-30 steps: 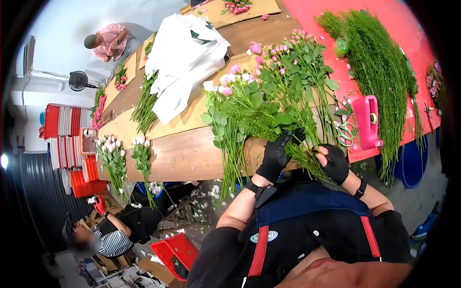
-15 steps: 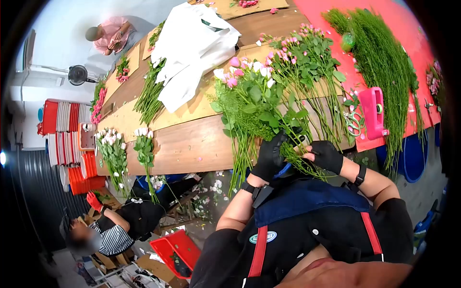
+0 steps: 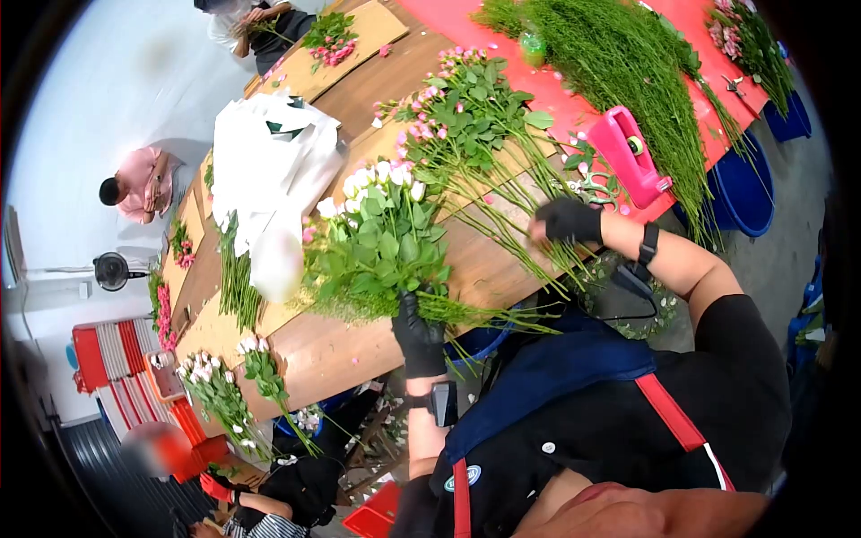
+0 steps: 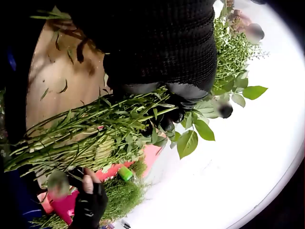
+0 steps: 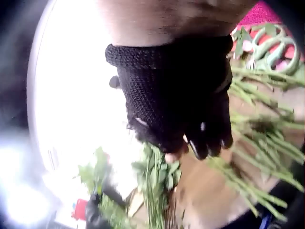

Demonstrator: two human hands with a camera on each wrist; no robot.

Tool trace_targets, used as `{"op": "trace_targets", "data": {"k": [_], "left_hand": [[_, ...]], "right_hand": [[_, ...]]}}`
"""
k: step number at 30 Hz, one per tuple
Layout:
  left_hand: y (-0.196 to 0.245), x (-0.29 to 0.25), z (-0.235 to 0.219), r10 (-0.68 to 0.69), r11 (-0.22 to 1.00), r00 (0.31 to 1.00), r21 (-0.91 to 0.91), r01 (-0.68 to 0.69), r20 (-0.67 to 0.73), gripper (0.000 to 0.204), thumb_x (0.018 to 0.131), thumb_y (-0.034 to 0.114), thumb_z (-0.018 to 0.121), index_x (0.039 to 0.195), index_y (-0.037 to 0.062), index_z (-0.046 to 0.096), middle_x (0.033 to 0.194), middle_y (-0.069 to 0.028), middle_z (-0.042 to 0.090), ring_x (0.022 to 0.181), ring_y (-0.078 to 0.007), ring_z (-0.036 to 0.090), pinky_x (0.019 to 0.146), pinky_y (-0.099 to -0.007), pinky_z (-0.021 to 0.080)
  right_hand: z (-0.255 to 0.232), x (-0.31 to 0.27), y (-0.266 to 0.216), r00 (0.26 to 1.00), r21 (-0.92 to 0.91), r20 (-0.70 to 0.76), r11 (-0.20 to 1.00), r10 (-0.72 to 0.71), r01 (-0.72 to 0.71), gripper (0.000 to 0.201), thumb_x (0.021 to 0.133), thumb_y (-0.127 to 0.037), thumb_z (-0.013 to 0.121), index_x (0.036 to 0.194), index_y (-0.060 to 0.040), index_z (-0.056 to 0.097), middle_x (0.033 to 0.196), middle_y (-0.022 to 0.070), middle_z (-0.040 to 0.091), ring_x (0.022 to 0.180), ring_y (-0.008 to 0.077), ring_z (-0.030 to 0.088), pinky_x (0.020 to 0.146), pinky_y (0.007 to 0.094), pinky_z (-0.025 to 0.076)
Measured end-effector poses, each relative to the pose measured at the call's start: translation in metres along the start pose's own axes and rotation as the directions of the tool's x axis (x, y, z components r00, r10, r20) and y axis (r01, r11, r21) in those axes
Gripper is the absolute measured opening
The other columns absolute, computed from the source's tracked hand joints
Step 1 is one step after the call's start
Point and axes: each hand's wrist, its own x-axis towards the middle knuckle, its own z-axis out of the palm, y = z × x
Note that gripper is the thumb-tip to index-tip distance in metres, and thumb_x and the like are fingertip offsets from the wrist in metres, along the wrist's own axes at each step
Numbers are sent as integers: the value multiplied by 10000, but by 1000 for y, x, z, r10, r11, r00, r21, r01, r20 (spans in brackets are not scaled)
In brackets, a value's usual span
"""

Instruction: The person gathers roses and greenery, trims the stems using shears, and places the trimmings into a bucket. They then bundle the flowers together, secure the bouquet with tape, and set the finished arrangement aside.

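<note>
My left hand (image 3: 419, 336), in a black glove, grips a bunch of white roses (image 3: 386, 242) with leafy stems and fine green filler at the table's front edge. In the left wrist view the bunch's stems (image 4: 95, 129) fan out below the fist. My right hand (image 3: 569, 221), in a black glove with a bare thumb tip, hovers over the stem ends of the pink spray roses (image 3: 466, 117) lying on the table. Its fingers (image 5: 209, 143) hang loosely bent in the right wrist view, with no stem visible between them and the thumb.
Right of the roses lie green-handled scissors (image 3: 596, 188), a pink tape dispenser (image 3: 628, 157) and a long heap of feathery greenery (image 3: 619, 81). White wrapping (image 3: 269, 161) covers more stems to the left. Blue buckets (image 3: 743, 184) stand by the table. Other people work around it.
My left hand has carried the bunch left, away from the right hand. The right hand has let go of the greenery and moved up over the pink rose stems. The head view has turned.
</note>
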Motion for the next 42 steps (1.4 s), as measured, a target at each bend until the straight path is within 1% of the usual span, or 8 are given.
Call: {"op": "trace_targets", "data": {"k": [8, 13, 19, 21, 29, 33, 39, 42], "left_hand": [[-11, 7, 18, -51, 999, 999, 14, 51, 3, 305, 948, 170, 517, 1224, 45, 551, 1191, -119, 616, 1078, -275, 593, 960, -517, 470], [-17, 20, 3, -103, 993, 995, 57, 102, 16, 315, 942, 171, 540, 1238, 64, 536, 1151, -116, 615, 1033, -308, 597, 942, -554, 472], [-37, 31, -23, 204, 448, 937, 824, -347, 284, 521, 778, 151, 680, 1253, -11, 539, 1044, -185, 663, 880, -290, 666, 762, -343, 521], [-29, 28, -18, 233, -8, 785, 808, -589, 575, 558, 751, 212, 727, 1231, -14, 557, 1067, -217, 649, 881, -355, 658, 755, -388, 527], [-11, 14, 12, 213, -311, 612, 647, -696, 761, 606, 711, 161, 737, 1241, -44, 525, 1146, -259, 607, 984, -395, 629, 839, -412, 517], [-6, 4, 16, 233, -142, 721, 757, -638, 652, 502, 799, 187, 691, 1231, -19, 539, 1160, -210, 614, 983, -347, 635, 841, -391, 523], [-16, 3, -8, 87, 901, 996, 426, -83, 12, 468, 880, 231, 653, 1235, -52, 535, 1129, -178, 638, 952, -266, 644, 849, -344, 512], [-24, 0, -19, 95, 878, 995, 471, -81, -6, 311, 988, 173, 486, 1201, -41, 564, 1082, -89, 640, 928, -186, 623, 790, -283, 514]], "right_hand": [[-53, 57, 56, 792, -280, -579, 864, 195, -418, 347, 804, -391, 604, 814, -44, 628, 837, 196, 626, 854, 368, 622, 765, 451, 481], [-40, 35, 70, 682, 210, -727, 971, 74, 117, 261, 846, -220, 657, 722, -8, 567, 634, 53, 544, 591, 130, 482, 558, 328, 378], [-21, -17, 24, 705, 133, -708, 973, -41, 190, 175, 865, -176, 664, 830, -4, 657, 662, -3, 565, 627, 90, 520, 589, 263, 406], [-10, -21, 22, 737, 233, -675, 957, 32, 171, 167, 870, -165, 654, 865, 1, 668, 686, 8, 568, 643, 87, 524, 596, 265, 408], [23, -12, -36, 756, -43, -613, 966, -227, 256, 151, 845, -161, 667, 846, -11, 682, 719, 83, 613, 648, 204, 591, 616, 305, 454], [31, 10, -22, 715, -129, -652, 966, -253, 224, 179, 822, -205, 697, 834, -28, 674, 703, 103, 603, 642, 232, 603, 597, 337, 458], [-10, 47, 27, 730, -303, -682, 925, -44, -228, 324, 851, -368, 598, 828, -47, 642, 774, 186, 619, 771, 382, 606, 708, 461, 475], [-42, 73, 45, 603, -324, -795, 883, -60, -339, 334, 802, -393, 606, 819, -65, 662, 894, 188, 629, 882, 348, 607, 777, 459, 470]]}}
